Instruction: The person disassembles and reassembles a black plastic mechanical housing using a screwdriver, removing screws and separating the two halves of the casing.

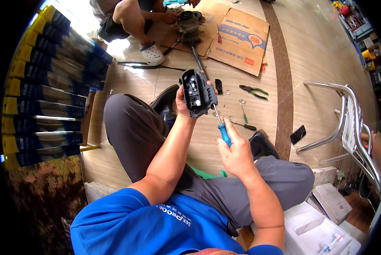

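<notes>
Your housing (202, 92) is a black, boxy shell, its open face turned up toward you, with pale and silvery rounded pieces inside and ribs along its right side. It is held aloft in your left grip (185, 107), long side running away from you. Your screwdriver (225, 135), blue-handled with a slim metal shaft, slants up leftward from your right grip (238, 156) to the housing's lower right edge; its tip is hidden.

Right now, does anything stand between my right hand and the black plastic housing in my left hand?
Only the blue-handled metal screwdriver in your right hand; its shaft runs up toward the housing. Nothing else visible stands between them.
</notes>
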The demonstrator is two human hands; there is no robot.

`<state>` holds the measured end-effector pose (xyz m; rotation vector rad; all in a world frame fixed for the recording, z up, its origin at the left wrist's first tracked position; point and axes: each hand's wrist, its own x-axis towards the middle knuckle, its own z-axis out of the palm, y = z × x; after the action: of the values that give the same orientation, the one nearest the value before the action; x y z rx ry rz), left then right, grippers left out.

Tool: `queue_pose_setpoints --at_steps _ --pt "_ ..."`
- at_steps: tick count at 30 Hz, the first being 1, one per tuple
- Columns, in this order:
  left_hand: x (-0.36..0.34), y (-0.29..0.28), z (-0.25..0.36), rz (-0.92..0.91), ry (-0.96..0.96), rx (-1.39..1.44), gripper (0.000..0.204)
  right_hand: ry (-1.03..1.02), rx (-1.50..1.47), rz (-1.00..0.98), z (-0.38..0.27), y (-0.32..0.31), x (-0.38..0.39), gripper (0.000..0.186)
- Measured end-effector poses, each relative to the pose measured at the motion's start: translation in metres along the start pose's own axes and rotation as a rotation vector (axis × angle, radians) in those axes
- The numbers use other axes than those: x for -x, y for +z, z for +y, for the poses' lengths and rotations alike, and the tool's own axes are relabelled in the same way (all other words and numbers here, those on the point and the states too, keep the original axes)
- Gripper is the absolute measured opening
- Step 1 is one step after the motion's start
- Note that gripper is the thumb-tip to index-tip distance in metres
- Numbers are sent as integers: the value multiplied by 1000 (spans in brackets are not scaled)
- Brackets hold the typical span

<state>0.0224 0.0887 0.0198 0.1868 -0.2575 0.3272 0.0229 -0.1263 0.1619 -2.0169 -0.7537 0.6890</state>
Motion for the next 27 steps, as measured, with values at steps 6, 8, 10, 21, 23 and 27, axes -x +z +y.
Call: queue_pose_setpoints --at_steps 6,8,10,21,23,27 --pt "0 4 -10 131 55 -81 81 -132 50 113 28 12 -6 58" --pt "0 2 -14 182 85 -106 77 -187 131 165 37 15 -8 56" --pt "1 -1 -15 211 83 -110 74 -238 153 185 45 16 -10 58" --pt "2 -4 -13 65 19 47 83 -222 82 169 45 29 -5 58" --pt "4 -4 -14 29 -28 104 86 -137 57 125 41 26 -1 57" --pt "4 -1 -19 44 -54 118 89 -73 70 127 36 16 4 54"
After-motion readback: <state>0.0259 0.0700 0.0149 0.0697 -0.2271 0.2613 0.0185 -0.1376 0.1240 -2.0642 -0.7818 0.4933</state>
